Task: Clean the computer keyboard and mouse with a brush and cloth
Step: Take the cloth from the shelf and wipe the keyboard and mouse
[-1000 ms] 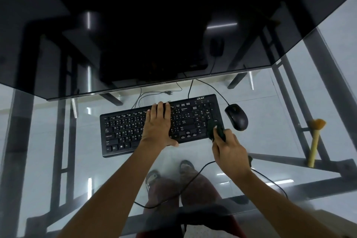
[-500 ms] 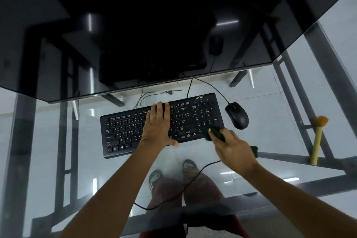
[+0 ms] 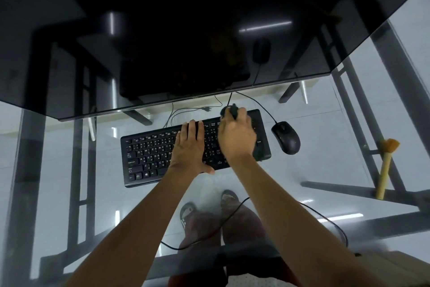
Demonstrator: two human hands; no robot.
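Note:
A black keyboard (image 3: 149, 156) lies on the glass desk (image 3: 325, 165) under the monitor's lower edge. My left hand (image 3: 189, 147) rests flat on its middle keys, fingers straight. Over the right part of the keyboard, my right hand (image 3: 236, 135) grips a dark cloth (image 3: 230, 111). The cloth sticks out past the fingertips at the keyboard's far edge. A black wired mouse (image 3: 285, 137) sits just right of the keyboard, untouched. A brush (image 3: 386, 165) with a pale wooden handle and orange bristles lies farther right, away from both hands.
A large dark monitor (image 3: 162, 30) fills the upper view and overhangs the keyboard's far side. Thin cables (image 3: 186, 111) run behind the keyboard. Through the glass I see the desk's metal frame (image 3: 349, 189), my feet and a looping cable (image 3: 209, 235).
My right hand has carried the cloth from the keyboard's near right corner up across the right-hand keys to the far edge. The left hand has stayed flat in place.

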